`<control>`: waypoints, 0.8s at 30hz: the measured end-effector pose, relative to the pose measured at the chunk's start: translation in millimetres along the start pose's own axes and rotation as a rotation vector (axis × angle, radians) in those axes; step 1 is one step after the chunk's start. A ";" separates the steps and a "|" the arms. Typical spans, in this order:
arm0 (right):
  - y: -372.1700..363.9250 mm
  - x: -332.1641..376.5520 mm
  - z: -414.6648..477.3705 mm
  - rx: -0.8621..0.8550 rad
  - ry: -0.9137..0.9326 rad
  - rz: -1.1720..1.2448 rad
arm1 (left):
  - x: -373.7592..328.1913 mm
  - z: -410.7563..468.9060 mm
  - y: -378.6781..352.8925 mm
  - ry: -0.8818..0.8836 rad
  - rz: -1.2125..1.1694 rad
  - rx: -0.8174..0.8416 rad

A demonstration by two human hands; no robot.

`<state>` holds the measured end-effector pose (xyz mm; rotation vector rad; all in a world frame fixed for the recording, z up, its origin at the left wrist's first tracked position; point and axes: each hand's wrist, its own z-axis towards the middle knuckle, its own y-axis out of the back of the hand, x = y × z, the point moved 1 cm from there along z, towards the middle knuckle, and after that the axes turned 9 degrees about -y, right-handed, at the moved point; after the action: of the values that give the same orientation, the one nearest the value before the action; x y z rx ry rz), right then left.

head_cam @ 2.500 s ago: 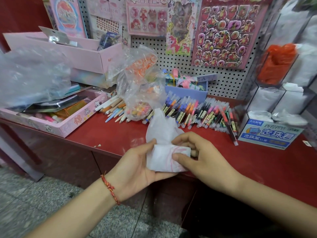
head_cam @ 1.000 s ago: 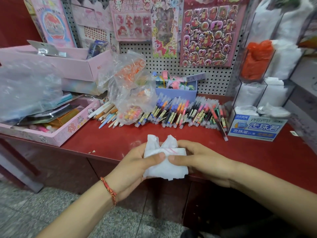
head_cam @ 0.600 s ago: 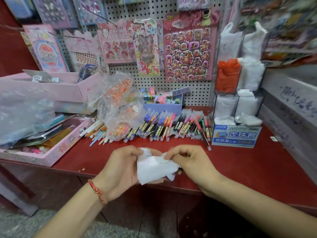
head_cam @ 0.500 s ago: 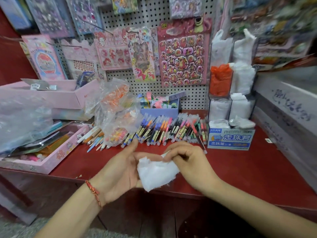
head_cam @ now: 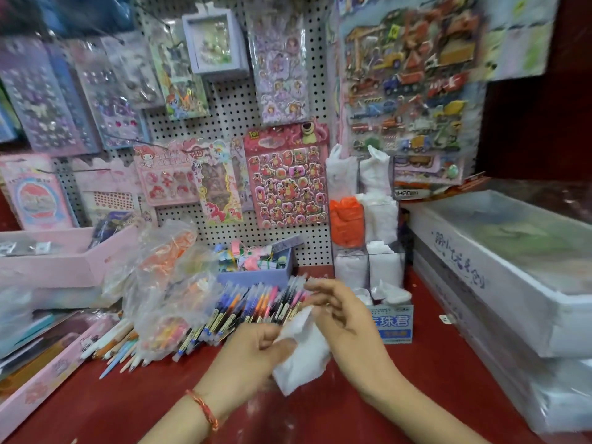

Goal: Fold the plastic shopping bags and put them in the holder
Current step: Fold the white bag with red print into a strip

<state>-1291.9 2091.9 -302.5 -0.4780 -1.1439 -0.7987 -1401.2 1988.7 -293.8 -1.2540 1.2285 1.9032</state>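
Note:
A white plastic bag (head_cam: 304, 350), folded into a small packet, is held above the red counter (head_cam: 432, 363). My left hand (head_cam: 250, 357) grips its left edge with curled fingers. My right hand (head_cam: 344, 318) lies against the packet's right side with its fingers loosely stretched up and to the left. The clear holder (head_cam: 352, 270) stands at the back right against the pegboard. Its compartments hold an orange bag bundle (head_cam: 347, 219) and folded white bags (head_cam: 382, 219). The holder is just beyond my right hand.
Rows of coloured pens (head_cam: 256, 306) lie behind my hands, beside a crinkled clear bag (head_cam: 166, 283) of goods. A blue pen box (head_cam: 395, 322) sits under the holder. White crates (head_cam: 512, 299) line the right side, and pink trays (head_cam: 48, 373) the left.
The view has tilted up and shifted right. Both hands carried the folded bag forward toward the holder. My right hand's fingers have loosened from a pinch on the packet.

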 end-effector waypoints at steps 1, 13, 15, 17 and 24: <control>5.5 6.1 5.0 0.017 -0.047 0.048 | -7.2 8.8 -4.3 -0.078 0.071 -0.050; 77.0 54.8 59.2 -0.068 -0.183 -0.270 | -65.7 80.9 -48.4 -0.598 0.365 -0.340; 82.0 52.7 65.7 -0.116 -0.198 -0.270 | -69.1 88.9 -52.5 -0.612 0.334 -0.347; 86.5 50.0 69.6 -0.126 -0.185 -0.217 | -70.9 99.8 -56.7 -0.614 0.343 -0.341; 148.0 57.9 93.8 -0.596 0.040 -0.469 | -85.9 137.3 -64.4 -0.577 0.436 -0.172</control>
<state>-1224.9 2234.4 -206.3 -0.6896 -0.9792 -1.5702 -1369.4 2143.6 -220.6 -0.4501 1.0897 2.4875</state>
